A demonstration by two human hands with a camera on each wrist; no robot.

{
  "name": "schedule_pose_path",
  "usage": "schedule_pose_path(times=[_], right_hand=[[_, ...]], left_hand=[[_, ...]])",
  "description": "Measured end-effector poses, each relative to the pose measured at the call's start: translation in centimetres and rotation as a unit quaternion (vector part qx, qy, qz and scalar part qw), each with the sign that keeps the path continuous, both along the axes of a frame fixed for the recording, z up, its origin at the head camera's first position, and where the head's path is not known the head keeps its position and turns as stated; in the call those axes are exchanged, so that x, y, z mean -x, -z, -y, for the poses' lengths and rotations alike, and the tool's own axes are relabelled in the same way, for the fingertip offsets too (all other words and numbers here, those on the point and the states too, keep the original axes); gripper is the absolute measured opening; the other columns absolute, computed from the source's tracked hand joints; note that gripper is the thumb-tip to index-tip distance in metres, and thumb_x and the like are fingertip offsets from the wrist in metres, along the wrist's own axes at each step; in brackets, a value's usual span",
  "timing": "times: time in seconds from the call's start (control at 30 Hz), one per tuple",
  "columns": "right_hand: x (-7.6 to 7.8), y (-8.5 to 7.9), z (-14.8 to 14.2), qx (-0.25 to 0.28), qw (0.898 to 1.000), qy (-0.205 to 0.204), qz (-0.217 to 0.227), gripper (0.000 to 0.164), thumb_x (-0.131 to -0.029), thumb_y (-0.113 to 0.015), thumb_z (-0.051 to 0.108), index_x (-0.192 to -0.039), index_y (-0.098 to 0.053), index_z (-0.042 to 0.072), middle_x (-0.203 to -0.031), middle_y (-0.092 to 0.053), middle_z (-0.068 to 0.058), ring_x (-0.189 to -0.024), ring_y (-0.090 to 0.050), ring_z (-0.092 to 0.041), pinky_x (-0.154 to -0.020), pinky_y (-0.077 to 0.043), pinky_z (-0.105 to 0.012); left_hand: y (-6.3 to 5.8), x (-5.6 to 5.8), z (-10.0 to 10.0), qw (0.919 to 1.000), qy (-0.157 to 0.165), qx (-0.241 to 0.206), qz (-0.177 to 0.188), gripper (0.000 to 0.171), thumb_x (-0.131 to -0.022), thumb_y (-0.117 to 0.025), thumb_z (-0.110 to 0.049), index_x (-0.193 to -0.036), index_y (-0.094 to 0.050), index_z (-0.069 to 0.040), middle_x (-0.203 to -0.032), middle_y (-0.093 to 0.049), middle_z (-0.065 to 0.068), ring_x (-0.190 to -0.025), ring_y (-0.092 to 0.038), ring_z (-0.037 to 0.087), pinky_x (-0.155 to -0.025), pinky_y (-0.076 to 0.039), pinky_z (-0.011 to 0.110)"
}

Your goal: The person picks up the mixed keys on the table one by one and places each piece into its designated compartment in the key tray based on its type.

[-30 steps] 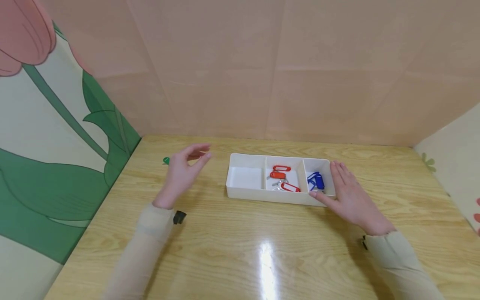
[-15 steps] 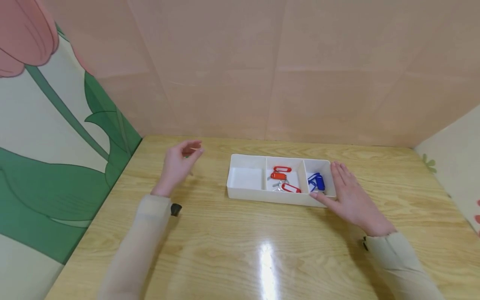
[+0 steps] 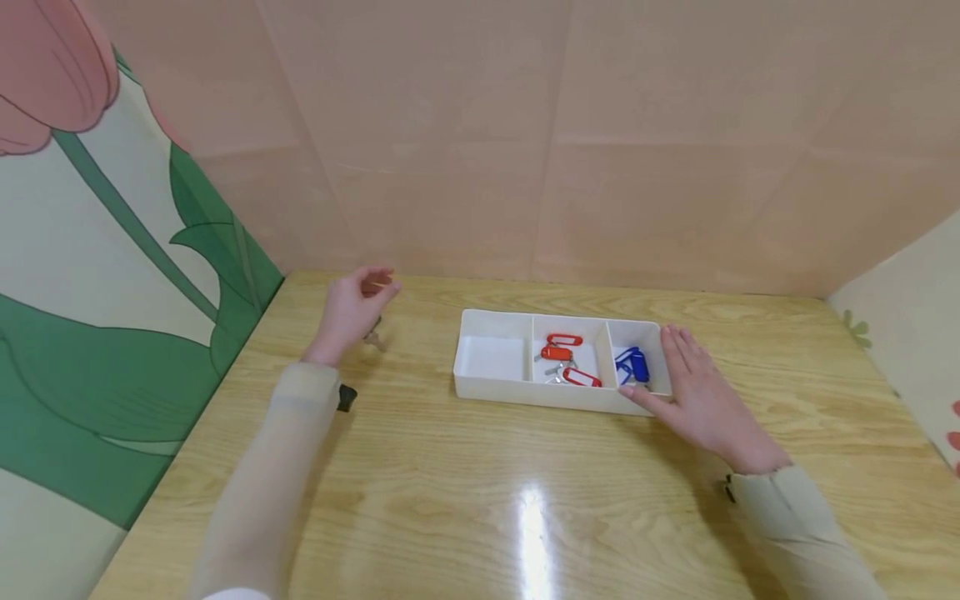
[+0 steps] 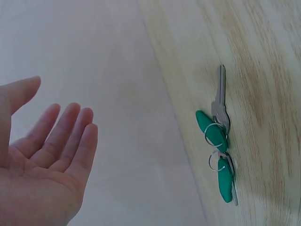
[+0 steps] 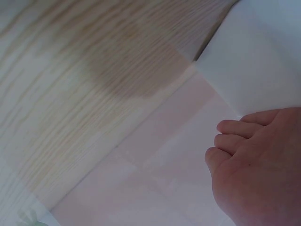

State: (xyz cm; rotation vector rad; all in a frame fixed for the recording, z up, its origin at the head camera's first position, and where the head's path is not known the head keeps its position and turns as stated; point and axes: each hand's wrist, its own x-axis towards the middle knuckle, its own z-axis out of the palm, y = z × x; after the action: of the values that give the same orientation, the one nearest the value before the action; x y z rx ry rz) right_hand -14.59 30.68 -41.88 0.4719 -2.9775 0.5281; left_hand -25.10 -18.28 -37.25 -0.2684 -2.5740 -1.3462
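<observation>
My left hand (image 3: 351, 308) hovers over the far left of the table, thumb apart from the fingers, holding nothing. In the left wrist view two keys with green tags, one tag (image 4: 225, 179) below another tag (image 4: 211, 133), lie on the table apart from that hand. From above, the hand hides most of them; a key (image 3: 375, 337) shows beside it. My right hand (image 3: 705, 396) rests against the right end of a white three-compartment tray (image 3: 491, 387), fingers straight along the side, thumb on the front rim.
Red-tagged keys (image 3: 557, 353) lie in the tray's middle compartment. Blue tags (image 3: 639, 365) lie in the right one. A pink backdrop (image 3: 420, 167) rises at the table's far edge, and a painted panel (image 3: 135, 350) stands on the left.
My left hand has moved away from me and slightly left over the green-tagged keys, bringing a key into sight beside it. The right hand and tray have stayed put.
</observation>
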Motion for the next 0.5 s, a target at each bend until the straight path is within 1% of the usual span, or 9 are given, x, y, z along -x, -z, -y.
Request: schedule_pose_path(times=[0.17, 0.37, 0.5], right_hand=[[0.0, -0.1, 0.0, 0.000, 1.000, 0.000, 0.006, 0.106, -0.096, -0.061, 0.060, -0.161, -0.004, -0.002, -0.166, -0.004, -0.025, -0.153, 0.006, -0.034, -0.122, 0.000, -0.050], [-0.1, -0.3, 0.1, -0.002, 1.000, 0.002, 0.009, 0.107, -0.096, -0.060, 0.061, -0.161, -0.003, -0.001, -0.166, -0.004, -0.025, -0.153, 0.006, -0.034, -0.122, 0.000, -0.050], [-0.1, -0.3, 0.1, -0.001, 1.000, 0.002, 0.009, 0.106, -0.096, -0.061, 0.060, -0.161, -0.003, -0.002, -0.166, -0.004, -0.026, -0.153, 0.005, -0.035, -0.122, 0.000, -0.049]], left_hand=[[-0.1, 0.4, 0.1, 0.9998, -0.003, 0.008, 0.016, 0.037, -0.100, -0.069, -0.021, -0.131, -0.064, -0.002, -0.118, -0.068, 0.016, -0.107, -0.065, 0.030, -0.096, -0.052, 0.043], [0.4, 1.0, 0.4, 0.9993, -0.005, 0.015, 0.034, 0.039, -0.100, -0.068, -0.024, -0.132, -0.063, -0.003, -0.120, -0.068, 0.016, -0.109, -0.064, 0.032, -0.096, -0.052, 0.044], [0.8, 1.1, 0.7, 0.9986, -0.006, 0.021, 0.048, 0.041, -0.100, -0.068, -0.024, -0.134, -0.062, -0.002, -0.121, -0.067, 0.018, -0.109, -0.063, 0.033, -0.096, -0.052, 0.046]])
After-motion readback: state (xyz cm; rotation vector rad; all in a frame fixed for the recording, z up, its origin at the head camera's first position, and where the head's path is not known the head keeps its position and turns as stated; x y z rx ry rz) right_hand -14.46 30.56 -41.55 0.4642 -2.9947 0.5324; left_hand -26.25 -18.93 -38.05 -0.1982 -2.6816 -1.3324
